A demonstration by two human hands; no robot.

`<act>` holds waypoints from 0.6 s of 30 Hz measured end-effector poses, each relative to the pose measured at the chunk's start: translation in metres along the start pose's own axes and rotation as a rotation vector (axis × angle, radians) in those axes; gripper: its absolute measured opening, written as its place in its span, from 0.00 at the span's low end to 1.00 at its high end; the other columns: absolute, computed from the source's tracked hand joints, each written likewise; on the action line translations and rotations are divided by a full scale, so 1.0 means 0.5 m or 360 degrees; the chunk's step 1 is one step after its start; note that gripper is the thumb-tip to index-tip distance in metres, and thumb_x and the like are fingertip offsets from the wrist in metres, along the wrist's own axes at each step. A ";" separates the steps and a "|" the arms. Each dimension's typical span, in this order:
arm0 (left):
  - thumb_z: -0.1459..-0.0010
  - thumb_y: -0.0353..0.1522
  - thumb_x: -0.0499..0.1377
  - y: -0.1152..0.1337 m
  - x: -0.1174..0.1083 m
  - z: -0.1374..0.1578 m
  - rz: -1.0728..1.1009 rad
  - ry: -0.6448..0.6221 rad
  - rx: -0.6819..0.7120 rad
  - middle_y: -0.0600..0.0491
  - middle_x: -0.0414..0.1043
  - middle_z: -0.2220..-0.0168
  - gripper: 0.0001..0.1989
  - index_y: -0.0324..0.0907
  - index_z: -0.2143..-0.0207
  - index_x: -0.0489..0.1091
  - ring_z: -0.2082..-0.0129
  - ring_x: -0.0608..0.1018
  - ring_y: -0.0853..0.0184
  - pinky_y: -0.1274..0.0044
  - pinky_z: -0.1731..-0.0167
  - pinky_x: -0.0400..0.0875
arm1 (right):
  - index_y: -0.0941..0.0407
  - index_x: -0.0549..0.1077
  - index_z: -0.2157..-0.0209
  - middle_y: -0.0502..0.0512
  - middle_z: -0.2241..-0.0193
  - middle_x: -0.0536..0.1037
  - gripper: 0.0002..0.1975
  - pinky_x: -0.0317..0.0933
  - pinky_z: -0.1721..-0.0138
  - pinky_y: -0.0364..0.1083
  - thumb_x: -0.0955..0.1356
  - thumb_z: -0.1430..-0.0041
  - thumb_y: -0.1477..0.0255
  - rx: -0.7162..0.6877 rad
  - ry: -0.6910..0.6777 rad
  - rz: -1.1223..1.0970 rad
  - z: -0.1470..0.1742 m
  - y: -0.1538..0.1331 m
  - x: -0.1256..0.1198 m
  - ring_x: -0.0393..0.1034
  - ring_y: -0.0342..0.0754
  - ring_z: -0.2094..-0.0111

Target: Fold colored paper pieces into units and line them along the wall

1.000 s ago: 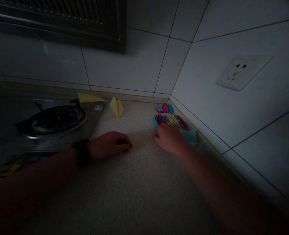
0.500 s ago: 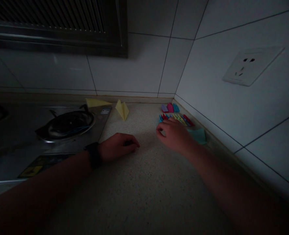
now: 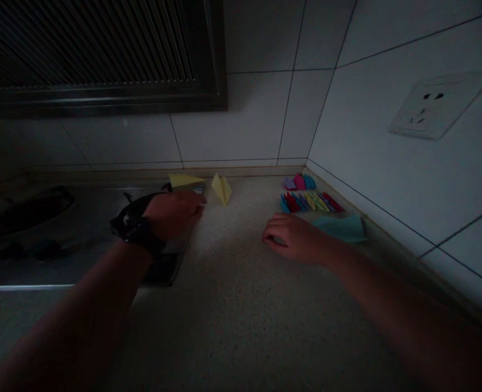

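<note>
My left hand [image 3: 174, 213], with a dark watch [image 3: 140, 233] on its wrist, is over the right side of the gas stove, near two folded yellow papers. One yellow folded paper [image 3: 221, 189] stands on the counter like a paper plane; another yellow folded paper [image 3: 184, 179] lies behind the hand. Motion smears the left fingers. On the counter rests my right hand [image 3: 292, 237], its fingers curled round to the thumb with nothing visible in them. Just beyond it is a row of coloured clothespins [image 3: 311, 202], and a pale green paper sheet [image 3: 342, 227] lies beside its wrist.
Small purple, pink and blue pieces [image 3: 300, 182] sit in the back corner. A stove [image 3: 85, 272] with black burners fills the left. Above it hangs a range hood [image 3: 102, 98]. The right tiled wall carries a power socket [image 3: 440, 106].
My left hand has moved up and left from the counter to over the stove. My right hand has drawn back from the clothespins, which now show fully. The view has shifted slightly left.
</note>
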State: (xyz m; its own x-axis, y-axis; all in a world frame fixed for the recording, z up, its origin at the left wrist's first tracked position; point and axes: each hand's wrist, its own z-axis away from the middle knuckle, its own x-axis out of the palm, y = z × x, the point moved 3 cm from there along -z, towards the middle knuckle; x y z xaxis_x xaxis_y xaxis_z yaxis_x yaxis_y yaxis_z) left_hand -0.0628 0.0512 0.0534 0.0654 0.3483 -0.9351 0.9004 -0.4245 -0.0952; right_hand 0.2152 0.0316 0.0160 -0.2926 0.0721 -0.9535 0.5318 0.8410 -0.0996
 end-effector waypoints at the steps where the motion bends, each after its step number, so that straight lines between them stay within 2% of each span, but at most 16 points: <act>1: 0.37 0.42 0.49 -0.040 -0.014 0.002 -0.0093 -0.0002 -0.0156 0.48 0.75 0.57 0.16 0.46 0.57 0.73 0.61 0.75 0.57 0.70 0.67 0.63 | 0.57 0.74 0.68 0.54 0.72 0.75 0.06 0.56 0.62 0.46 0.65 0.40 0.75 -0.0012 0.0010 -0.0002 0.000 0.003 0.000 0.65 0.47 0.66; 5: 0.38 0.51 0.45 -0.180 -0.045 0.029 -0.0125 -0.0011 -0.0631 0.49 0.77 0.60 0.24 0.48 0.55 0.73 0.64 0.76 0.57 0.72 0.68 0.62 | 0.57 0.74 0.68 0.53 0.73 0.74 0.06 0.55 0.63 0.46 0.65 0.40 0.75 -0.0011 0.0004 0.0018 0.001 0.010 0.004 0.64 0.47 0.67; 7: 0.40 0.53 0.47 -0.221 -0.033 0.042 -0.0049 -0.0203 -0.0618 0.48 0.77 0.62 0.25 0.47 0.57 0.74 0.64 0.76 0.58 0.73 0.68 0.62 | 0.57 0.74 0.68 0.53 0.73 0.74 0.06 0.55 0.63 0.47 0.65 0.39 0.75 -0.0003 -0.0017 0.0022 0.001 0.011 0.005 0.64 0.47 0.67; 11: 0.48 0.49 0.59 -0.253 0.011 0.052 0.0125 -0.0544 -0.0427 0.52 0.77 0.64 0.21 0.45 0.61 0.74 0.65 0.77 0.61 0.75 0.68 0.63 | 0.57 0.74 0.68 0.53 0.72 0.74 0.05 0.55 0.63 0.47 0.65 0.40 0.75 0.0014 -0.0034 0.0026 0.001 0.012 0.005 0.65 0.47 0.66; 14: 0.54 0.45 0.63 -0.260 0.032 0.051 0.0136 -0.0656 -0.0419 0.53 0.77 0.65 0.19 0.45 0.61 0.74 0.66 0.77 0.62 0.76 0.68 0.63 | 0.57 0.74 0.68 0.53 0.72 0.74 0.06 0.55 0.63 0.47 0.65 0.40 0.75 0.0015 -0.0045 0.0010 0.001 0.009 0.005 0.65 0.47 0.66; 18: 0.56 0.39 0.62 -0.263 0.037 0.051 0.0048 -0.0746 -0.0464 0.52 0.77 0.65 0.18 0.45 0.60 0.74 0.65 0.77 0.61 0.75 0.67 0.64 | 0.57 0.74 0.68 0.53 0.72 0.75 0.06 0.56 0.62 0.47 0.65 0.39 0.75 -0.0002 -0.0062 -0.0003 0.000 0.006 0.007 0.65 0.47 0.66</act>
State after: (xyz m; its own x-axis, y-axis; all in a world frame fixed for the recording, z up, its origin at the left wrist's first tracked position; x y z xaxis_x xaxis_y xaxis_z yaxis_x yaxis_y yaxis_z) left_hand -0.1907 0.0922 0.0397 -0.0457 -0.0977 -0.9942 0.9872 -0.1564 -0.0300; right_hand 0.2157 0.0343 0.0122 -0.2626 0.0496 -0.9636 0.5303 0.8418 -0.1012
